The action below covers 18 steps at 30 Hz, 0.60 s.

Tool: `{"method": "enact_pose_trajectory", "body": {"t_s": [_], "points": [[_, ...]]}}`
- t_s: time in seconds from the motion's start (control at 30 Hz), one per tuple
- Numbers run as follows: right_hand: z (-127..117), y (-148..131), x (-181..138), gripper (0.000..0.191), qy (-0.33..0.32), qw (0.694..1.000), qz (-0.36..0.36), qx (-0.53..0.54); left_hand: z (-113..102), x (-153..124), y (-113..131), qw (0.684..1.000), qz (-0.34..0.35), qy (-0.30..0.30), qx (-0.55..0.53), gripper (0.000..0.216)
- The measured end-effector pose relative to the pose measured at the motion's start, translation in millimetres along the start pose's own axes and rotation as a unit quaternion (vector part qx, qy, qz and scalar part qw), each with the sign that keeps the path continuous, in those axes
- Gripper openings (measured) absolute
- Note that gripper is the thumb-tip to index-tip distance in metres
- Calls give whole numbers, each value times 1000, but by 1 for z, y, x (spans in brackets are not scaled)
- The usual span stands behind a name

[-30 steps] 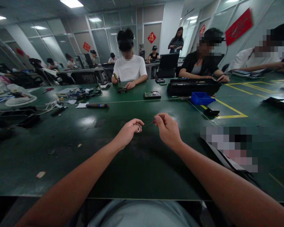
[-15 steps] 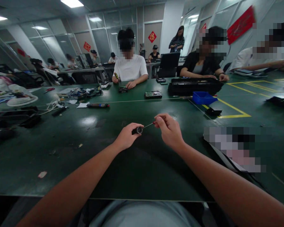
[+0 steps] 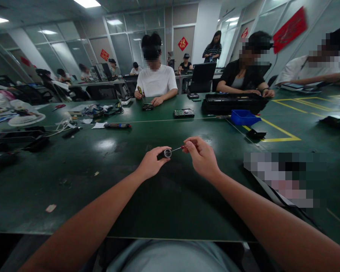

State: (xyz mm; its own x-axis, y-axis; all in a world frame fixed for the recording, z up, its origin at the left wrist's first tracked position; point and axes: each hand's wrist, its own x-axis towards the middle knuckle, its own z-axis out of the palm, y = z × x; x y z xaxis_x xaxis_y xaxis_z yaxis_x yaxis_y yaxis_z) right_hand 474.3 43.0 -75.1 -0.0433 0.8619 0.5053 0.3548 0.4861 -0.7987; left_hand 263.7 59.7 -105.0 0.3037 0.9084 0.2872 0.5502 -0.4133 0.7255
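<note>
The left hand (image 3: 150, 164) grips a short black cylinder (image 3: 167, 153) between thumb and fingers, its round, silvery end turned toward the right. The right hand (image 3: 203, 158) pinches the red handle of a screwdriver (image 3: 184, 147), whose thin shaft slants down to that end; whether the tip is inside is too small to tell. Both things are held above the green table (image 3: 164, 211). Farther back lie a hard drive (image 3: 184, 113) and a blue tray (image 3: 245, 117).
</note>
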Motion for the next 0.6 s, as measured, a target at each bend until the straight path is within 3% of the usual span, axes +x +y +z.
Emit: {"method": "enact_pose_trajectory", "body": {"t_s": [0.27,0.47,0.6], "points": [[-6,-4,4,43,45,987,-2,-156,-5,0,1,999,20,14,34,41],[-4,-4,2,19,-25,992,-42,-112,-6,0,2,998,27,3,63,41],[-5,-7,0,19,-48,992,-58,-104,-6,0,2,997,34,-6,69,41]]}}
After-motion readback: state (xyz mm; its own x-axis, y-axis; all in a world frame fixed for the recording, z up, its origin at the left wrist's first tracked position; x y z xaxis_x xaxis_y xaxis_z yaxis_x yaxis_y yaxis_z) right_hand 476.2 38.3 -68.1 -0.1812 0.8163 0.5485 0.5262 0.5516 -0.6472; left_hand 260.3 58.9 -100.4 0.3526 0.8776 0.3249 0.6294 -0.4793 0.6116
